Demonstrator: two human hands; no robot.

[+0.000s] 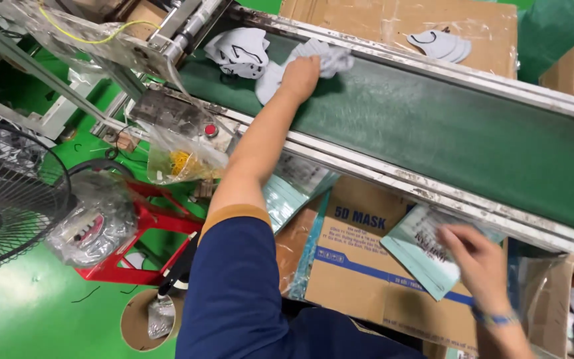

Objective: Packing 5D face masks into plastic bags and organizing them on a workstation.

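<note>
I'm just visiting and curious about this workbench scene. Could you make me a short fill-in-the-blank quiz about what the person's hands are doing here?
1. The left hand reaches onto a conveyor belt whose colour is ____.
2. That hand rests on a pile of grey ____.
3. The right hand holds a flat teal and white ____.
4. Below the belt stands a brown cardboard box with ____ printing.

Missing words: green; masks; packet; blue
</note>
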